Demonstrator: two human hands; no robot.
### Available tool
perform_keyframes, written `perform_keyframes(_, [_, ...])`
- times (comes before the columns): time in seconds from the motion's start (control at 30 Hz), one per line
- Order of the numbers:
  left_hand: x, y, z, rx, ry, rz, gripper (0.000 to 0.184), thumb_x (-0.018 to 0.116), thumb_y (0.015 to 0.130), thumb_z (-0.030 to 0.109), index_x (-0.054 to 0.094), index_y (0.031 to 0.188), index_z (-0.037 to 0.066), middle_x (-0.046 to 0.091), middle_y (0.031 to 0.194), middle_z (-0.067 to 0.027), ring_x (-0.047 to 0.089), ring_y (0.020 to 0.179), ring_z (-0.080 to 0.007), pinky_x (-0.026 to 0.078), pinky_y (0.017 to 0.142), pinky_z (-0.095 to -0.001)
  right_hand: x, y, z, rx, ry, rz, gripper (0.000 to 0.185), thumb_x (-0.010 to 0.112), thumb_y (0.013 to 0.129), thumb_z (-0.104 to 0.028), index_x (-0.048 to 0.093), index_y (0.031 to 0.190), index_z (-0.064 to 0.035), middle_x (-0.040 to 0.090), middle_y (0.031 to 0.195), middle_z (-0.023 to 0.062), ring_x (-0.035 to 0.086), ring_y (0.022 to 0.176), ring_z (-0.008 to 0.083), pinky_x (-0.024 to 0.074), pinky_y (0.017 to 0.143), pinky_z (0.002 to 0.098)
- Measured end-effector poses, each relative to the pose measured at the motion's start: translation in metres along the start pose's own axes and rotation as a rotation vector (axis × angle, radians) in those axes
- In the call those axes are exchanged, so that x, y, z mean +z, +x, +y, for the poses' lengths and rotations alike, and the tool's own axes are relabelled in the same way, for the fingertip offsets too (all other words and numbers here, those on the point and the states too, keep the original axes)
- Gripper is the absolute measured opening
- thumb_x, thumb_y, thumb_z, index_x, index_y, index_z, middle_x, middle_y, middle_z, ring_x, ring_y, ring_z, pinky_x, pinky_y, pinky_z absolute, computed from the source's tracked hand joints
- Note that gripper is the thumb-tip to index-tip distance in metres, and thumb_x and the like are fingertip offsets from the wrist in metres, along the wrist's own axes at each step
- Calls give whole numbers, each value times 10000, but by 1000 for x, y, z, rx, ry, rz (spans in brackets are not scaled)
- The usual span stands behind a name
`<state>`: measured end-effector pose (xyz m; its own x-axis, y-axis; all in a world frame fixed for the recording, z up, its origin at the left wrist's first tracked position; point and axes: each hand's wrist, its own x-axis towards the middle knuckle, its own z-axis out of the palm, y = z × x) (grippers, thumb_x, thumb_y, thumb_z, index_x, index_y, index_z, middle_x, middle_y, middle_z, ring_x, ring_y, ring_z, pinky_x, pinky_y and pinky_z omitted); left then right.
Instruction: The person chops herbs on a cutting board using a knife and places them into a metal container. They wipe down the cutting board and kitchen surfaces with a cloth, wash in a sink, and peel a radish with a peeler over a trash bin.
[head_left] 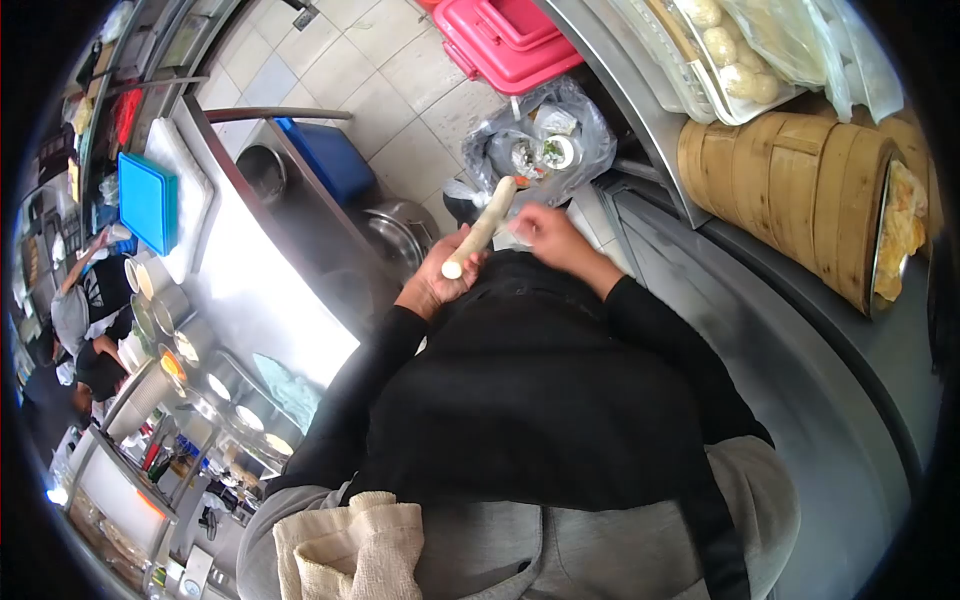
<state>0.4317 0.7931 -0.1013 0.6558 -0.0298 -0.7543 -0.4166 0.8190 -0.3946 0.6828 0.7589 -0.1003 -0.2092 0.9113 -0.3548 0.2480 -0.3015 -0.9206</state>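
A long pale cylinder, which looks like a peeled white root vegetable (490,222), lies slantwise in my left hand (440,278). My fingers wrap round its near end, where a flat round face shows. Its far end points up over the bin bag. Close by on the right, my right hand (552,240) is curled with its fingers near the root's side. It is smeared by motion, and whatever it may hold is not clear. Below both hands a clear plastic bin bag (590,140) stands open, with a white cup (558,152) and green scraps inside.
A pink lidded box (510,55) stands on the tiled floor (370,70). Bamboo steamers (780,195) and a tray of dough balls (735,65) are at right. At left are a steel worktop (265,285), a pot (400,235) and a blue-lidded container (148,203). Other people work far left.
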Motion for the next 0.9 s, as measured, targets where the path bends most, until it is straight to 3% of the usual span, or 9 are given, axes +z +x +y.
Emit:
perform_keyframes(0.1, [7, -1, -10, 11, -16, -30, 450, 412, 1079, 434, 473, 1204, 7, 607, 877, -138, 632, 589, -189, 567, 461, -227, 25, -6, -17, -213, -132, 38, 209, 635, 963, -229, 615, 904, -30, 651, 881, 177, 658, 814, 354, 511, 725, 430])
perform_keyframes(0.3, [11, -35, -14, 13, 12, -122, 457, 392, 1085, 431, 457, 1189, -10, 573, 884, -142, 586, 575, -158, 549, 464, -250, -41, 45, 78, 118, -263, 172, 253, 570, 978, -230, 626, 1013, 14, 668, 952, 243, 635, 935, 448, 506, 818, 463])
perform_keyframes(0.4, [14, -40, -13, 77, 67, -117, 445, 438, 1075, 413, 476, 1195, -14, 572, 807, -120, 623, 603, -182, 583, 490, -259, -54, 52, 126, 190, -402, 189, 318, 544, 1007, -299, 611, 1035, 11, 658, 822, 193, 650, 726, 376, 530, 667, 441])
perform_keyframes(0.47, [17, -31, -9, 100, 71, -53, 443, 447, 1073, 407, 479, 1212, -13, 584, 821, -129, 638, 613, -196, 590, 499, -262, -62, 50, 102, 636, 308, 36, 351, 528, 1027, -365, 601, 1063, -23, 626, 744, 106, 581, 540, 219, 493, 486, 364])
perform_keyframes(0.5, [16, -26, -4, 131, 72, 22, 443, 456, 1071, 402, 482, 1229, -11, 595, 834, -138, 653, 623, -210, 598, 508, -264, -61, 50, 102, 633, 281, 37, 377, 529, 1031, -416, 588, 1118, -55, 621, 758, 53, 507, 495, 92, 426, 389, 272])
perform_keyframes(0.6, [13, -9, -1, 86, 48, -87, 460, 445, 1075, 401, 458, 1273, -14, 614, 936, -173, 665, 647, -228, 594, 511, -268, -56, 48, 113, 636, 173, 104, 352, 574, 1011, -385, 612, 1068, -40, 649, 781, 86, 583, 559, 173, 489, 490, 332])
perform_keyframes(0.67, [20, 2, -2, 89, 52, -98, 462, 437, 1078, 403, 447, 1277, -14, 613, 951, -174, 656, 643, -222, 588, 508, -269, -54, 44, 121, 179, -246, 226, 319, 594, 998, -339, 632, 1002, -22, 674, 819, 117, 639, 668, 240, 521, 640, 372])
perform_keyframes(0.83, [25, 13, 2, 157, 73, -54, 477, 394, 1082, 453, 432, 1219, -3, 588, 887, -134, 604, 621, -188, 555, 515, -267, -51, 36, 47, 314, -154, 247, 219, 655, 969, -233, 668, 1035, -25, 680, 803, 63, 648, 726, 157, 507, 674, 329])
perform_keyframes(0.9, [30, 11, -1, 161, 88, -14, 439, 398, 1089, 412, 440, 1286, 22, 614, 918, -129, 584, 610, -153, 508, 488, -256, -30, 14, -13, 62, -100, 148, 190, 675, 954, -209, 678, 990, -23, 687, 809, 70, 653, 745, 158, 508, 683, 334])
